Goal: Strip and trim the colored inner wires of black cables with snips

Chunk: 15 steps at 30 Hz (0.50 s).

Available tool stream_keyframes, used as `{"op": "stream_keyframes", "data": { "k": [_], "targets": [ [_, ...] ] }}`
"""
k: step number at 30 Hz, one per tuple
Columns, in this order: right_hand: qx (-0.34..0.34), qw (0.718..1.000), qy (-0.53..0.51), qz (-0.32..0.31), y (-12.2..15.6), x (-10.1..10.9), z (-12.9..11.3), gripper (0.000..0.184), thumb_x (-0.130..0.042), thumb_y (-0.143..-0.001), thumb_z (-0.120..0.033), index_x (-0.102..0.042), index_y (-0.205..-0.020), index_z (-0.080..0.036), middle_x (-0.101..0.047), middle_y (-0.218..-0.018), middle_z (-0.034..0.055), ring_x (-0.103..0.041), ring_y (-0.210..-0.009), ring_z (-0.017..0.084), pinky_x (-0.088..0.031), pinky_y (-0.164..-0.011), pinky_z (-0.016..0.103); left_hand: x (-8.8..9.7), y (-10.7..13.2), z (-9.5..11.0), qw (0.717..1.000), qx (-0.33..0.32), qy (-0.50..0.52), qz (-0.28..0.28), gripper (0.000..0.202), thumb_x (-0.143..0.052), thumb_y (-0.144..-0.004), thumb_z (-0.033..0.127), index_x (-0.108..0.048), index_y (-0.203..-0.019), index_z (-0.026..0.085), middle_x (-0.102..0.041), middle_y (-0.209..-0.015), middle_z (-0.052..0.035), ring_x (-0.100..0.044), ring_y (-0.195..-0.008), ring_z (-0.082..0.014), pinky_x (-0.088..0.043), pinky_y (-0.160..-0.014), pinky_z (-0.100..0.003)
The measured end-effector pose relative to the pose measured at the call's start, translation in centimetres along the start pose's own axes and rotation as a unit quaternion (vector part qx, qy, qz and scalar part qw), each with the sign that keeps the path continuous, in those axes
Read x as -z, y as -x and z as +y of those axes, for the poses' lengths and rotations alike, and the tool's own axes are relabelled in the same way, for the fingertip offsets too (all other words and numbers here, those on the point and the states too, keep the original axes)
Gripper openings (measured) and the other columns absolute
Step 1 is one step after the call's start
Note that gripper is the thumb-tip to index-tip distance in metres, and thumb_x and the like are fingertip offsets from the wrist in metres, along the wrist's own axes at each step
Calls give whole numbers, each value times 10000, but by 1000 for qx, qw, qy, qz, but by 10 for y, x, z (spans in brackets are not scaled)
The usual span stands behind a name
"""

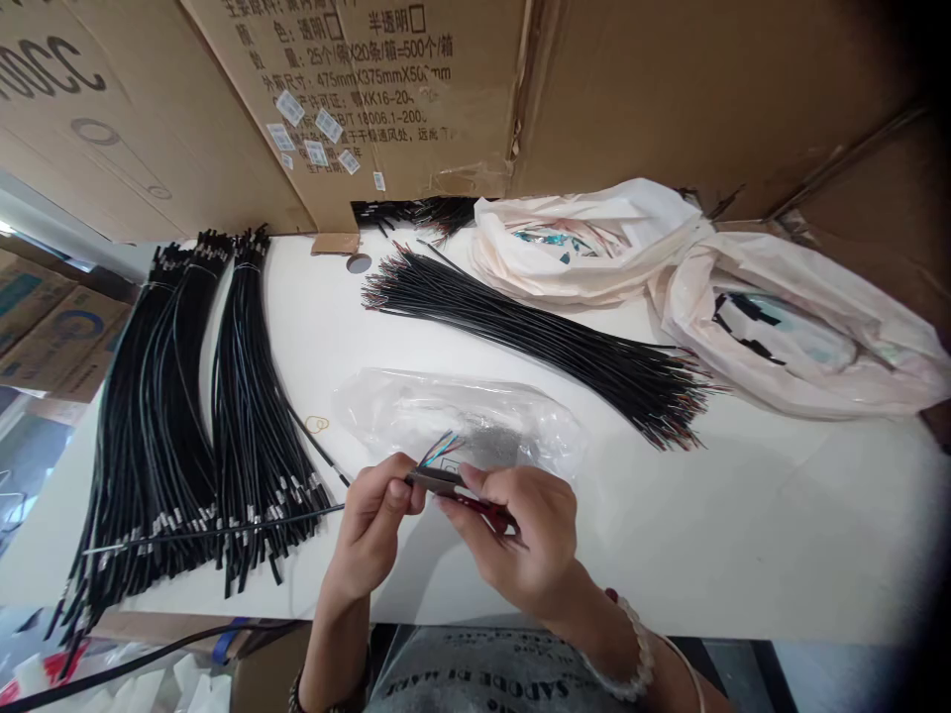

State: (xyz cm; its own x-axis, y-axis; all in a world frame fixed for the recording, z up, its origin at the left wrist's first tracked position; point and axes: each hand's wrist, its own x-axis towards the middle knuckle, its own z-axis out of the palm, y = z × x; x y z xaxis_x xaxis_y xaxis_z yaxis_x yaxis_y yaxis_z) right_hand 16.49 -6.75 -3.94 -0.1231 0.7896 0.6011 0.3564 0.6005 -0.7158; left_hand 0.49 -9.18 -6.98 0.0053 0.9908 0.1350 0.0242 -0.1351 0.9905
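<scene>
My left hand [375, 520] pinches a black cable [297, 515], whose tail stretches out to the left. From the pinched end several thin coloured wires [442, 449] fan upward, blue and reddish among them. In my right hand [524, 525] is a pair of red-handled scissors [438, 480], with the metal blades at the cable end beside my left fingertips. The blades partly hide that end, so whether they touch the wires is hard to see. Just beyond both hands lies a clear plastic bag [371, 406] with small greyish contents.
Bundles of black cables [249, 396] lie at the left of the white table [743, 535]. Another cable bundle [520, 322] lies across the middle. Two pale bags with scraps, a near one [877, 287] and a farther one [631, 213], stand before cardboard boxes [631, 99]. A yellowish rubber band [317, 425] lies nearby.
</scene>
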Motion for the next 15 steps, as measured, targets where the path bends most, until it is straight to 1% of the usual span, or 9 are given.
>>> {"op": "stream_keyframes", "data": {
  "k": [4,10,13,15],
  "targets": [
    [11,1000,-1,-12,-3,3,-4,110,-641,-912,-254,-552,-878,-200,-604,-570,-57,-508,-415,77,-386,-428,225,4,3,-1,1000,-18,9,-8,438,-406,-986,450,-523,-666,175,-447,-568,8,-394,-535,-103,-311,-508,-238],
    [17,1000,6,-22,-4,6,-3,119,-643,-910,-242,-537,-877,-198,-629,-594,-46,-477,-405,63,-381,-439,221,2,4,1,1000,-26,10,-11,408,-394,-996,423,-518,-690,184,-440,-583,16,-386,-545,-102,-303,-518,-241],
    [2,1000,0,-19,-1,5,-2,134,-654,-894,-228,-526,-857,-206,-624,-592,-47,-472,-416,66,-379,-444,219,-1,4,2,1000,-20,3,-7,404,-387,-1001,417,-507,-693,186,-417,-584,25,-366,-540,-96,-289,-518,-238],
    [-29,999,-23,-17,2,3,-1,164,-656,-884,-223,-508,-815,-211,-579,-553,-60,-444,-409,68,-369,-436,216,-4,3,3,1000,-10,-5,-1,388,-398,-1001,404,-486,-692,186,-395,-586,33,-344,-537,-89,-274,-512,-231]
  ]
}}
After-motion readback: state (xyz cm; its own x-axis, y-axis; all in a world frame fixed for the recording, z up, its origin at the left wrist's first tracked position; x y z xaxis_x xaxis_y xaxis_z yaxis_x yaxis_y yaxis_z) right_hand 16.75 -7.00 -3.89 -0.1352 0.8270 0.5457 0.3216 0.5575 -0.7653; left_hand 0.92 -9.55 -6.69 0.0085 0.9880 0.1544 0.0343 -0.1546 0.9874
